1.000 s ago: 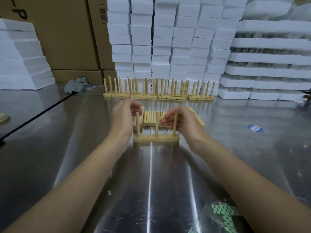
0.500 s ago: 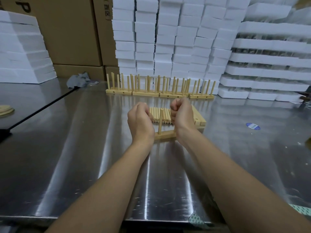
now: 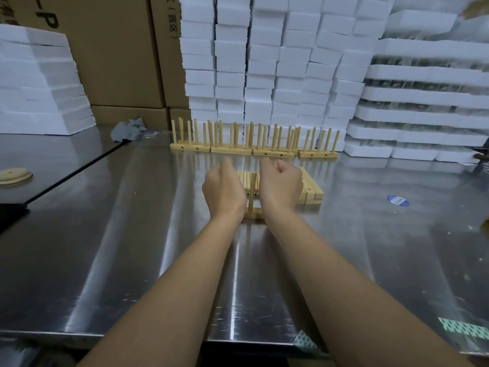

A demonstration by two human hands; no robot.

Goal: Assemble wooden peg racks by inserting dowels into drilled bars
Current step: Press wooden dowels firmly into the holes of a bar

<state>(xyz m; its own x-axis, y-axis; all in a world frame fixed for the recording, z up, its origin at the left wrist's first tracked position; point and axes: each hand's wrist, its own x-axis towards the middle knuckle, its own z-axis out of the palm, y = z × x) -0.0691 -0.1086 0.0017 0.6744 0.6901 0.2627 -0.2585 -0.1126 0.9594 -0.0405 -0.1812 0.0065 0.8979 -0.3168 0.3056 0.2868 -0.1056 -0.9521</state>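
- at the middle of the steel table (image 3: 132, 234), the rack bar (image 3: 254, 215) is lying flat, mostly hidden between the two wrists; one dowel (image 3: 253, 192) is standing upright in its centre.
- left hand (image 3: 223, 190) and right hand (image 3: 281, 186) are sitting just beside that dowel, one on each side, backs to the camera, fingers curling into fists.
- grip: both are clenching, but what is inside each fist is hidden. judging by position they are closing on the end dowels; i cannot tell for certain.
- step, as a judgement: seating the end pegs in the bar by pressing down.
- loose dowels (image 3: 244, 180) are lying in a row just behind the hands; spare drilled bars (image 3: 311, 190) are stacking up to their right.
- finished racks (image 3: 254, 144) are standing in a line at the far edge, against the foam blocks (image 3: 264, 62).
- risks from here:
- uneven pressing between the hands could be tipping the bar and sliding it on the slick steel.
- a peg going in off-vertical could be jamming or splitting the hole.
- a wrist could be knocking the centre dowel out of true.
- a skidding bar could be scattering the loose dowels behind it.
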